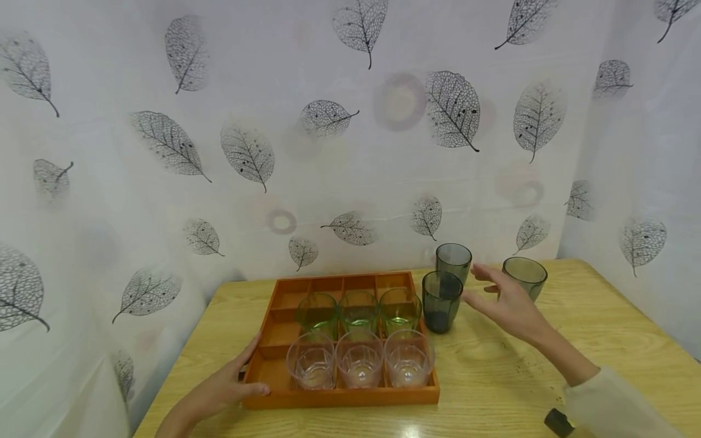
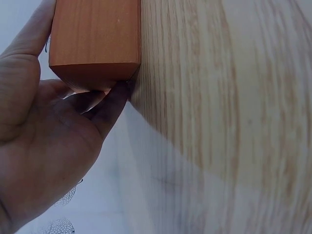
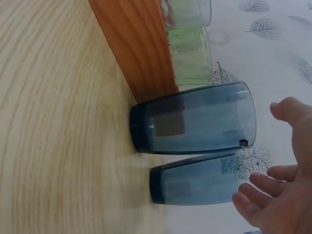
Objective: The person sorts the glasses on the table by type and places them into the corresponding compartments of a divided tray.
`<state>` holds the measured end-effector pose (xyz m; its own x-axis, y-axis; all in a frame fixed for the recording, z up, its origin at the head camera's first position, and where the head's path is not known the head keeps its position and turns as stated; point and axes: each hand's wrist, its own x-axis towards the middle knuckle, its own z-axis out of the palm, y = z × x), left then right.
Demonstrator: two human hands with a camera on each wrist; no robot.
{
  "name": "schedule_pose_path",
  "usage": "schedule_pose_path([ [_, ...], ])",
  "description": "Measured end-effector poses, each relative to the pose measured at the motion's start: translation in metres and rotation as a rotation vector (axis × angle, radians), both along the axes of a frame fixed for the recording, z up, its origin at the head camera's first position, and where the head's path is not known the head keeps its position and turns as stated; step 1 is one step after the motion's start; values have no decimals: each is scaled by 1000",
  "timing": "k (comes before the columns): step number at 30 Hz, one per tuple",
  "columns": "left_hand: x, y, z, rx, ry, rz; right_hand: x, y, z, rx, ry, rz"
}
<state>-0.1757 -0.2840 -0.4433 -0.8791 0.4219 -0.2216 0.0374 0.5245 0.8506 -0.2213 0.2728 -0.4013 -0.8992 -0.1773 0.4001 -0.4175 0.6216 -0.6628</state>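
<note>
An orange wooden tray (image 1: 339,399) split into compartments stands on the table. Three green glasses (image 1: 358,313) sit in its middle row, three clear glasses (image 1: 359,360) in the front row. At the tray's left end, my left hand (image 1: 213,389) grips the front corner, thumb at the front and fingers along the side wall (image 2: 95,39). To the tray's right stand two dark grey-blue glasses (image 1: 440,302), one behind the other, upright. My right hand (image 1: 515,309) is spread beside them, holding nothing; a gap separates it from the nearer glass (image 3: 195,119) in the right wrist view.
A smoky, yellowish-looking glass (image 1: 527,272) stands behind my right hand, partly hidden by it. A small black object (image 1: 558,421) lies by the right sleeve. A leaf-printed curtain (image 1: 350,170) hangs close along the back edge of the wood-grain table (image 1: 493,377).
</note>
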Motion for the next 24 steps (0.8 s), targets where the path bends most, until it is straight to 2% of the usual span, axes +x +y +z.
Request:
schedule_pose_path([
  [12, 0, -1, -1, 15, -10, -9, -5, -8, -18, -28, -69, 29],
  [24, 0, 0, -1, 6, -12, -2, -15, -24, -26, -78, -165, 23],
])
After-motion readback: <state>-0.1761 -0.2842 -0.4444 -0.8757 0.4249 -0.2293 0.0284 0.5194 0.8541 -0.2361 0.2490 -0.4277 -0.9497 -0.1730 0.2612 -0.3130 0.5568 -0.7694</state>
